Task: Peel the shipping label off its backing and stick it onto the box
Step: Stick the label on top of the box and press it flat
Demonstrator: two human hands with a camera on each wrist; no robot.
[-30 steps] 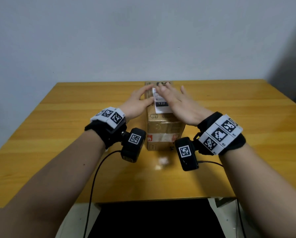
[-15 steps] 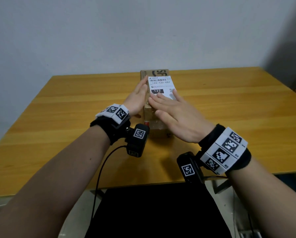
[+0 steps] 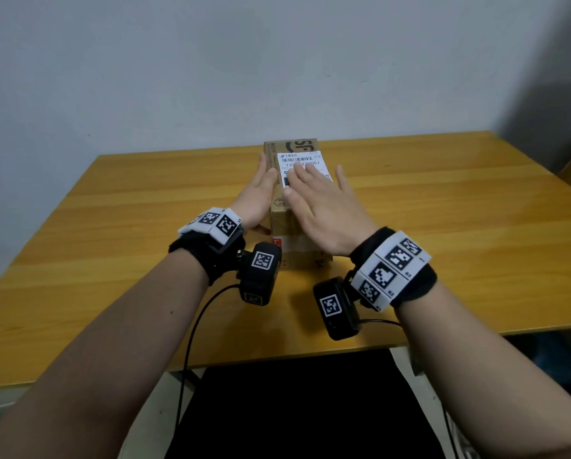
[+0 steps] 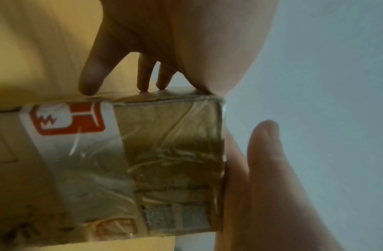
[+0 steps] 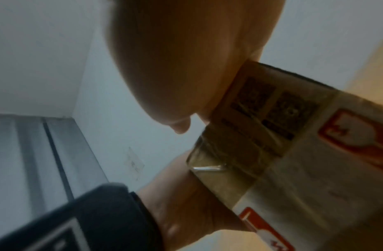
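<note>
The wooden table [image 3: 443, 210] fills the head view from 9 o'clock to 3 o'clock, with a pale wall behind it at 12 o'clock. On it, near the far edge at centre, lies a long cardboard box [image 3: 289, 226], its short end toward the person. The white shipping label [image 3: 299, 159] sits on the far part of the box top, barcode at its 12 o'clock end, its near part covered by fingers.

The right hand [image 3: 324, 207] lies flat over the box top, fingers straight and spread, pressing on the label; it grasps nothing. The left hand [image 3: 256, 193] rests flat against the box's 9 o'clock side, fingers straight and released, gripping nothing. Each wrist carries a black band with checkered markers and a small black camera.

The left wrist view shows what the head view hides: the near end of the box [image 4: 164, 152] is wrapped in wrinkled clear tape and bears a red-and-white fragile mark [image 4: 68, 118], and the right hand's fingertips [image 4: 143, 84] touch the top face. The right wrist view, blurred, shows the palm heel [image 5: 186, 68] against the top edge of the box [image 5: 272, 135], printed squares on the end face, and the left wrist below at 6 o'clock. The label shows in neither wrist view.
</note>
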